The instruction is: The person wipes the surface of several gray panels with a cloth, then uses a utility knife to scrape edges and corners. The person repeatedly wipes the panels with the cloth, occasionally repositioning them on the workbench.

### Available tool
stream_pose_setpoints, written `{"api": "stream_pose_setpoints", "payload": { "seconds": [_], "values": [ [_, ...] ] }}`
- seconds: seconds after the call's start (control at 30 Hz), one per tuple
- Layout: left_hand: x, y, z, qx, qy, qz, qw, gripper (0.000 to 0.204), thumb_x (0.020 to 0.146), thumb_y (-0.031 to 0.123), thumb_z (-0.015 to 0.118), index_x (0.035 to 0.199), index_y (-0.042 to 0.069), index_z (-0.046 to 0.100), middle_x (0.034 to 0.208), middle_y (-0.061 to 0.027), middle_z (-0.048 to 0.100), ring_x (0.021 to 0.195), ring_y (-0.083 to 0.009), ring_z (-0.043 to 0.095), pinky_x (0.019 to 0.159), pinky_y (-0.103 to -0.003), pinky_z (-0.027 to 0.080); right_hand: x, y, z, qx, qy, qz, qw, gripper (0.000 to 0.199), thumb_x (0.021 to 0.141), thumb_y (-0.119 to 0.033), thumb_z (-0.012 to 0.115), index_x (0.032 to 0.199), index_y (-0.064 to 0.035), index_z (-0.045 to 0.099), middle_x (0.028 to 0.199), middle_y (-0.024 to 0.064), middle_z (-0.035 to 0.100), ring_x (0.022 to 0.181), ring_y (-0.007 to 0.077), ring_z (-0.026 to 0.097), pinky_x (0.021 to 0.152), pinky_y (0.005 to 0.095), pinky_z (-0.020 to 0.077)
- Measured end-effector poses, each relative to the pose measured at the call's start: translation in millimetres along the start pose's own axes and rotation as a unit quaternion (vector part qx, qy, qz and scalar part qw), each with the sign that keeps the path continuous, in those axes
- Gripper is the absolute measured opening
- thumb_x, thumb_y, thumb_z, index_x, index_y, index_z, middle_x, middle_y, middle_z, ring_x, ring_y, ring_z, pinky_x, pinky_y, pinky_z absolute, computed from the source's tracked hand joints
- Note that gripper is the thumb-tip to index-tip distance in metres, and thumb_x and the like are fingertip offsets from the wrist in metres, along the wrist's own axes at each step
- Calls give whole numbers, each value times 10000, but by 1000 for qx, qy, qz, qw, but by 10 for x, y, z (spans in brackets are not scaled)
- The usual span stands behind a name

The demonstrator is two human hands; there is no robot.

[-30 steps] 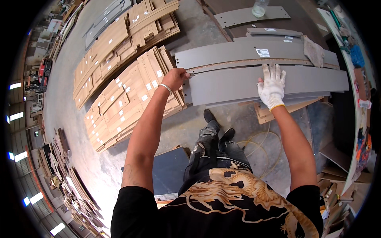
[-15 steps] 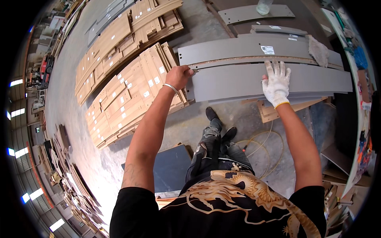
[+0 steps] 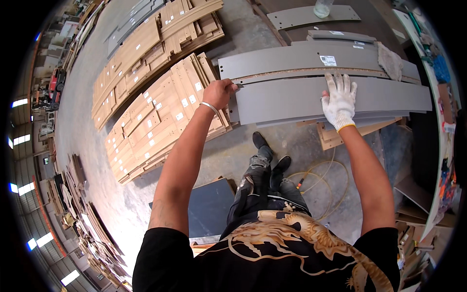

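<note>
1. While the person stands over the floor, the left hand (image 3: 220,93) is closed on the left end of the near grey panel (image 3: 301,100), fingers curled round its edge at about 11 o'clock from the body.
2. The right hand (image 3: 339,100), in a white glove, lies open and flat on top of the same panel, fingers spread, at about 1 o'clock.
3. The near panel is long and narrow and runs from 11 o'clock across to 2 o'clock, resting on more grey boards stacked under it.
4. Just beyond it, toward 12 o'clock, lies a second grey panel (image 3: 292,58) with a small white label (image 3: 328,60); a raw chipboard edge shows between the two.
5. A grey rag (image 3: 390,61) sits on the far panel's right end, at 1 o'clock.
6. Wooden blocks (image 3: 335,136) show under the stack below the gloved wrist.
7. Stacks of light wood boards (image 3: 160,117) cover the floor from 9 to 11 o'clock, touching the panels' left end.
8. A yellow cable (image 3: 321,180) loops on the concrete beside the person's dark shoes (image 3: 270,153).
9. A dark board (image 3: 211,207) lies by the left elbow.
</note>
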State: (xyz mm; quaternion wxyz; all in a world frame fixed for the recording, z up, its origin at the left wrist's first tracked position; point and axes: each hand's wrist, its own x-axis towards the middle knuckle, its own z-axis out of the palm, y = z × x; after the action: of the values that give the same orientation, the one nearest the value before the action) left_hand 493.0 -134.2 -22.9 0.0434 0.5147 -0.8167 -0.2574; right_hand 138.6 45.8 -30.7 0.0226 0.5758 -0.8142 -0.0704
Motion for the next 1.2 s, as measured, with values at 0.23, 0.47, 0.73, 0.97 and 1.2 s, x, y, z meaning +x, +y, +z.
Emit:
{"api": "stream_pose_setpoints", "payload": {
  "seconds": [0.23, 0.47, 0.73, 0.97, 1.2],
  "values": [
    [-157, 58, 78, 17, -9, 20, 1000, 240, 971, 293, 690, 964, 64, 761, 809, -203, 714, 782, -399, 696, 714, -459, 537, -11, 33, -5, -10, -11, 11, 1000, 708, 949, -376, 603, 1596, -219, 364, 1655, 111, 346, 1551, 349, 244, 1263, 578, 147],
    [5, -33, 15, 4, 21, 23, 1000, 243, 973, 304, 690, 955, 72, 758, 839, -184, 724, 799, -392, 695, 719, -462, 534, -1, 5, 33, -5, 13, 1, 1000, 709, 934, -362, 616, 1585, -208, 384, 1638, 114, 368, 1537, 350, 265, 1261, 577, 157],
    [-322, 16, 116, 37, -8, 9, 999, 243, 983, 299, 671, 947, 70, 743, 779, -210, 695, 765, -412, 679, 690, -468, 520, -24, 28, -11, -10, 0, -8, 1000, 701, 942, -372, 606, 1589, -219, 383, 1649, 113, 358, 1546, 350, 255, 1260, 580, 156],
    [-334, -12, 38, -42, -56, -21, 997, 308, 981, 340, 691, 971, 37, 745, 761, -185, 697, 715, -361, 674, 690, -431, 520, -6, 8, -4, -8, 1, -12, 1000, 691, 948, -374, 605, 1586, -220, 391, 1649, 101, 361, 1544, 349, 256, 1271, 572, 137],
    [-720, 22, 239, 7, -36, 15, 999, 261, 971, 332, 688, 947, 79, 752, 763, -174, 702, 743, -378, 687, 681, -458, 529, -21, 5, -8, 4, 12, -10, 1000, 690, 935, -348, 624, 1576, -217, 405, 1641, 99, 372, 1540, 347, 262, 1267, 565, 150]
  ]
}}
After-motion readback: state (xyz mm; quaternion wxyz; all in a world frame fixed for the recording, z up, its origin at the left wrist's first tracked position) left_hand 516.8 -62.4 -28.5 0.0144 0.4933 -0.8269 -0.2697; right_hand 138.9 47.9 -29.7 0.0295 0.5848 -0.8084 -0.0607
